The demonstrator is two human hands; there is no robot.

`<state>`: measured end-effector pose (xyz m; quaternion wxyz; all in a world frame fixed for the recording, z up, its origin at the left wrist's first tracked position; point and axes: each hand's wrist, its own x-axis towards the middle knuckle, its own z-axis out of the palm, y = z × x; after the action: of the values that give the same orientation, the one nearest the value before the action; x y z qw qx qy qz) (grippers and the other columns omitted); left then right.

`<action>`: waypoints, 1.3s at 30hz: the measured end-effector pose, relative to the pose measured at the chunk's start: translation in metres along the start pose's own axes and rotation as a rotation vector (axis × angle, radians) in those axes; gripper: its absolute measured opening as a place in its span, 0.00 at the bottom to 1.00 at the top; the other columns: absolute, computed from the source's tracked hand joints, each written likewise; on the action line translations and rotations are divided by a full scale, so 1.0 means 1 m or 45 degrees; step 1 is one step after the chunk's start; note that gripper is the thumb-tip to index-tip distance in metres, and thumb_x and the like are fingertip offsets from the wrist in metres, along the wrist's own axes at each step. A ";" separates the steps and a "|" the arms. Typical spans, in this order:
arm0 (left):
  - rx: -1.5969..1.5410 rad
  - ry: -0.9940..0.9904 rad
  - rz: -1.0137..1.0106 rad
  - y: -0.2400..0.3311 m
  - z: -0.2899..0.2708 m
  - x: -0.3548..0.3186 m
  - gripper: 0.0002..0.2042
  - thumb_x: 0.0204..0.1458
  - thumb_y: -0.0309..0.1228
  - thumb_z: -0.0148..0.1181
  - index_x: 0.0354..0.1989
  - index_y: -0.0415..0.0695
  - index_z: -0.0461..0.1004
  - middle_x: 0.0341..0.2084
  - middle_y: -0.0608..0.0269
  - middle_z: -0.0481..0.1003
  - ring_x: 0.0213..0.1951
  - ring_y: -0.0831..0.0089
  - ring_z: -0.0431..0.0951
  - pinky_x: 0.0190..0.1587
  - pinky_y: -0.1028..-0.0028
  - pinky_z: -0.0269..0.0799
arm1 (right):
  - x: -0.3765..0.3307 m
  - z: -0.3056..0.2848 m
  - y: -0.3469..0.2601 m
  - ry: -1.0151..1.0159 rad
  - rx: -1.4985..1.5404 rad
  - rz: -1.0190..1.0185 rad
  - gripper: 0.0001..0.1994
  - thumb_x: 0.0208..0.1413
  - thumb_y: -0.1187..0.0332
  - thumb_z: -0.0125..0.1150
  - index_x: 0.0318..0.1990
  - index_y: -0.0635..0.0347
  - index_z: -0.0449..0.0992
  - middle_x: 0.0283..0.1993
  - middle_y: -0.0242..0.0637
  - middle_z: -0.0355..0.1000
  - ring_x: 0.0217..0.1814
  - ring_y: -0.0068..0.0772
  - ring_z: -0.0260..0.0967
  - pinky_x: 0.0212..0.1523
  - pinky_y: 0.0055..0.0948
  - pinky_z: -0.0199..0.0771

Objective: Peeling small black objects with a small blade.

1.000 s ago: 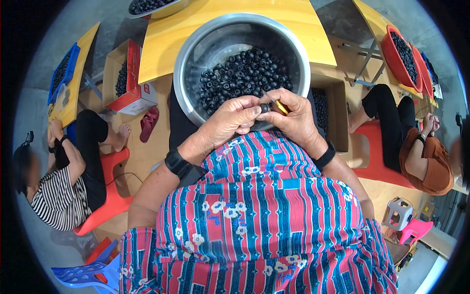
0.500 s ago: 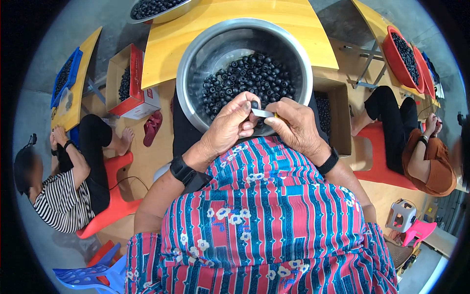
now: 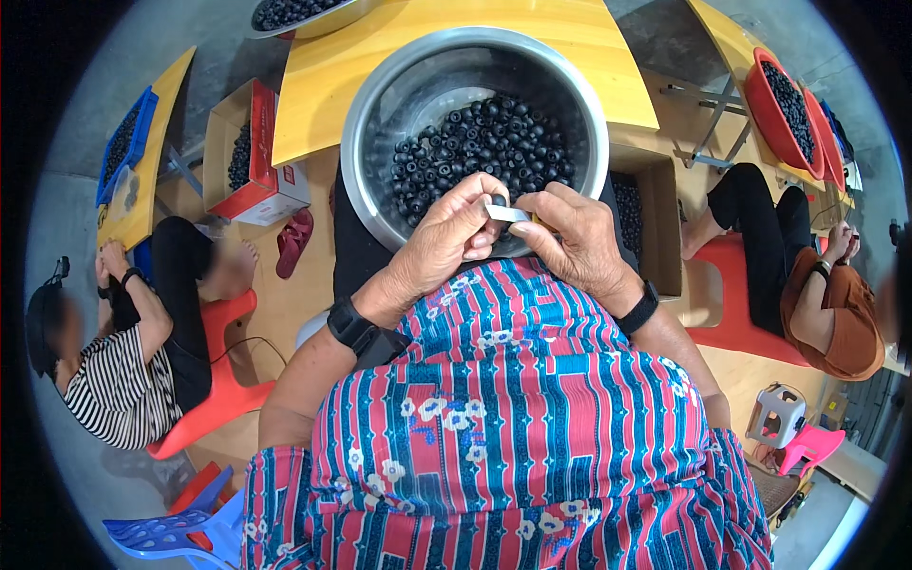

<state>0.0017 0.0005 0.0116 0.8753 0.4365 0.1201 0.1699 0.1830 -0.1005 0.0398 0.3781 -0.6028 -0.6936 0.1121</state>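
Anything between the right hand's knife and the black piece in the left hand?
Nothing visible: the right hand holds the knife right at the black piece in the left hand.

Yellow table (image 3: 318,95) (basin (image 3: 332,21) atop, far left)

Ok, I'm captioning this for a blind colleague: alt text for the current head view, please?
A person's left hand pinches a small round black piece while the right hand holds a flat metal blade up to it, over a wide metal bowl of similar pieces. Co-workers sit on red seats on either side.
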 end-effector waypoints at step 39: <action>0.014 0.048 0.035 0.001 0.004 -0.003 0.13 0.67 0.42 0.47 0.45 0.46 0.65 0.29 0.73 0.61 0.28 0.85 0.57 0.30 0.84 0.56 | 0.003 0.009 0.010 0.096 0.331 0.414 0.09 0.59 0.66 0.60 0.37 0.64 0.77 0.31 0.46 0.73 0.33 0.43 0.72 0.36 0.35 0.71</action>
<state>0.0002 -0.0029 0.0147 0.8681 0.4396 0.1314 0.1895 0.1846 -0.0924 0.0283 0.4553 -0.6567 -0.5523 0.2376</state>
